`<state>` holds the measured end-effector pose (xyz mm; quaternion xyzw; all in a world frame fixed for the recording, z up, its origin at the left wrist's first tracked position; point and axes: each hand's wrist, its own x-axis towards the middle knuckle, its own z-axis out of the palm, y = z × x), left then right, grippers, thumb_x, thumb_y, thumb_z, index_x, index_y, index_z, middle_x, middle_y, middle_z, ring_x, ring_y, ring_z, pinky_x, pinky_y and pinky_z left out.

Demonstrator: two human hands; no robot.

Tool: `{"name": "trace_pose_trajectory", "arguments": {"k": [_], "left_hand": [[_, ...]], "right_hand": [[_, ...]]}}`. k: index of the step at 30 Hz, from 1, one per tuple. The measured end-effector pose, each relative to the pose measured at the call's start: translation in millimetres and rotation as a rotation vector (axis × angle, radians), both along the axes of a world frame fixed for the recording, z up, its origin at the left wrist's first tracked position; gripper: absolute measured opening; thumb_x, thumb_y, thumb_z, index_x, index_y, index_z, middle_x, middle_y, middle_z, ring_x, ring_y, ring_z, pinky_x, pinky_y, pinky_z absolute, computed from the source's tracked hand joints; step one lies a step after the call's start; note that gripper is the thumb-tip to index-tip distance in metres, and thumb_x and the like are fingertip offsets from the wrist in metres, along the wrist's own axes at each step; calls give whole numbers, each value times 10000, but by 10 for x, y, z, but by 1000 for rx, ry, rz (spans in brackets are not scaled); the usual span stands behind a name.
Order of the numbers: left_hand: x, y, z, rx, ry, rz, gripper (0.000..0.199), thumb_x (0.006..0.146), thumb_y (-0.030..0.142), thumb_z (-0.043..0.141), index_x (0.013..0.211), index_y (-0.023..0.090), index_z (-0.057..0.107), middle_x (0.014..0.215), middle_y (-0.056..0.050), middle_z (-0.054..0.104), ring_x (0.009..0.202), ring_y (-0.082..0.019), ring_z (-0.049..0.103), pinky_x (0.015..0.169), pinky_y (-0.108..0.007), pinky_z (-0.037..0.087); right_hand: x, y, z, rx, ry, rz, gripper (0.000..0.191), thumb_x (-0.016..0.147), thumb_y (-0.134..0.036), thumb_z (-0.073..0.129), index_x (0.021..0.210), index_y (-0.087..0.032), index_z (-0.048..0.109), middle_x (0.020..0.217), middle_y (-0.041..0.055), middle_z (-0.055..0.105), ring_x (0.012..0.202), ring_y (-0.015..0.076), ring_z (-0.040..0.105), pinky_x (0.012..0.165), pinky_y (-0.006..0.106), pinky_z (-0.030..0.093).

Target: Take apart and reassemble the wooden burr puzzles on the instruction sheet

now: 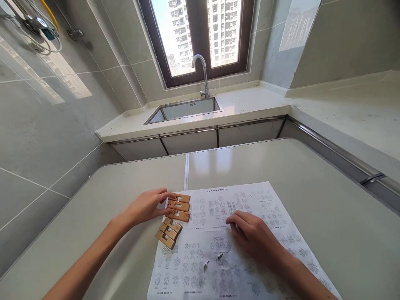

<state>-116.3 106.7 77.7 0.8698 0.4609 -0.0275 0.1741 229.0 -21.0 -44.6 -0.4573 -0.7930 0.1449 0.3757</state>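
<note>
Head view, from left to right: grey tiled wall [46,125], then a pale, smooth table [118,187] with a seam down its middle. Left hand [146,207] lies flat and loose on the table, fingertips touching three flat, notched wooden puzzle pieces [179,207] stacked side by side at the left edge of a white printed sheet of diagrams [250,208]; it grips nothing. Just below them sits a second small cluster of tan wooden pieces [168,233], set askew, partly on the sheet. Right hand [254,235] rests palm down on the sheet, fingers curled slightly, pressing the paper, holding nothing. Beyond the table stand a steel sink [187,109] and curved tap [201,75] under a dark-framed window [200,37].
</note>
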Motion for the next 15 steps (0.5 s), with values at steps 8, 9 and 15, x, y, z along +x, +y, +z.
{"name": "trace_pose_trajectory", "arguments": {"k": [8,9,15], "left_hand": [[81,117,-27,19,104,-102,353,851,488,734,1164,331,780,1061,-41,763,938,-268,731,775,-299,479],[97,122,-25,23,111,-111,343,858,485,723,1158,330,782,1067,-43,764,941,-267,735,783,-301,483],[198,162,1,61,191,-161,333,837,476,734,1128,325,793,982,-49,751,862,-262,734,753,-310,483]], "right_hand": [[-3,-3,11,-2,11,-15,234,985,-59,474,999,-215,648,885,47,735,730,204,695,646,329,546],[-2,-6,18,-2,11,-18,235,981,-55,480,998,-217,649,880,43,736,724,202,696,639,324,545],[5,-14,37,6,13,-17,232,962,-42,506,993,-221,651,880,38,742,729,204,711,638,319,547]]}}
